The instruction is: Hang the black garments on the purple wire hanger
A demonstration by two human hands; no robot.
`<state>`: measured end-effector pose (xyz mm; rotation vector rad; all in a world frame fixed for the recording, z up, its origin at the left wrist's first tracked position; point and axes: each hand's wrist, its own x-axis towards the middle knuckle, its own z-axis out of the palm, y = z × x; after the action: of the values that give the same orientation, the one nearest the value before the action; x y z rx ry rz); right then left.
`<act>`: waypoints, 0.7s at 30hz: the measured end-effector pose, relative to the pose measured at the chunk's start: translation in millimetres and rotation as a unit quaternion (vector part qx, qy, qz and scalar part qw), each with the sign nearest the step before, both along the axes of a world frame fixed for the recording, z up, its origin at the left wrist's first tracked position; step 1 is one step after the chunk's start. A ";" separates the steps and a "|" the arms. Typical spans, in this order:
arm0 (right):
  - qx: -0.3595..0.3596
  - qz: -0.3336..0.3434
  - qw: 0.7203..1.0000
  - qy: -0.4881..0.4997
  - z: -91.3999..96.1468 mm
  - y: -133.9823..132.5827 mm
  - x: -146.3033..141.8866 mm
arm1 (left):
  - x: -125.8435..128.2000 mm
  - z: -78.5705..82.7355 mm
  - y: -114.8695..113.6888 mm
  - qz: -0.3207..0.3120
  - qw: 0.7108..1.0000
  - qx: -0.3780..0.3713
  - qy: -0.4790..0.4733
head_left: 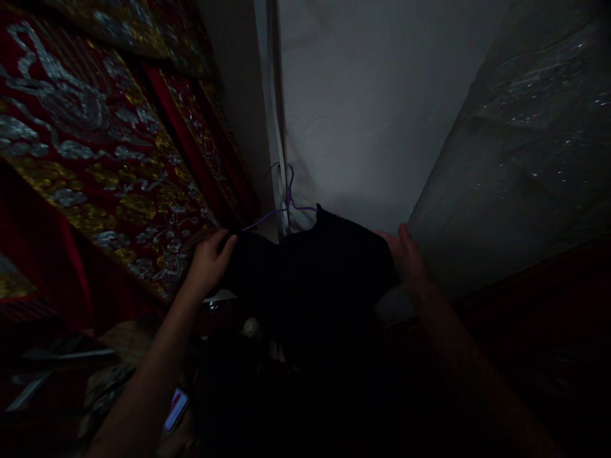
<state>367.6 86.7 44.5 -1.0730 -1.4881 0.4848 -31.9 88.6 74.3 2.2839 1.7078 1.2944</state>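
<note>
A black shirt (324, 273) hangs in front of me on a thin purple wire hanger (290, 202). The hanger's hook rests against a narrow upright strip (277, 127) along the wall. At the garment's left shoulder, my left hand (210, 257) is closed on the cloth with its thumb up. My right hand (405, 254) is at the opposite sleeve, its fingers partly behind the fabric and the thumb pointing upward; it appears to grip the edge. The lower part of the shirt merges into the dark.
Red cloth with gold and silver embroidery (81, 121) hangs on the left. A pale wall (372, 108) is behind, with a shiny translucent sheet (534, 152) to the right. Low on the left lie a lit phone (176, 409) and a small pale perforated round thing (251, 328).
</note>
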 end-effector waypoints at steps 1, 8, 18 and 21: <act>-0.023 0.014 1.000 0.007 1.7 -3.3 3.5 | 0.8 -0.7 0.8 0.005 1.000 0.005 -0.011; -0.059 -0.006 0.995 0.086 25.3 -26.5 5.2 | 43.6 31.4 5.5 -0.056 0.994 0.090 0.033; 0.002 -0.109 0.973 0.203 14.7 -39.5 -25.0 | 56.0 35.3 -47.9 -0.149 0.967 0.083 -0.190; 0.019 -0.136 0.962 0.235 15.5 -35.3 -24.8 | 44.6 26.6 -51.4 -0.166 0.949 0.001 -0.266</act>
<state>342.8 51.4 60.0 -1.0252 -0.9131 0.4730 12.6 37.2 100.9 1.8633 1.0935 1.6243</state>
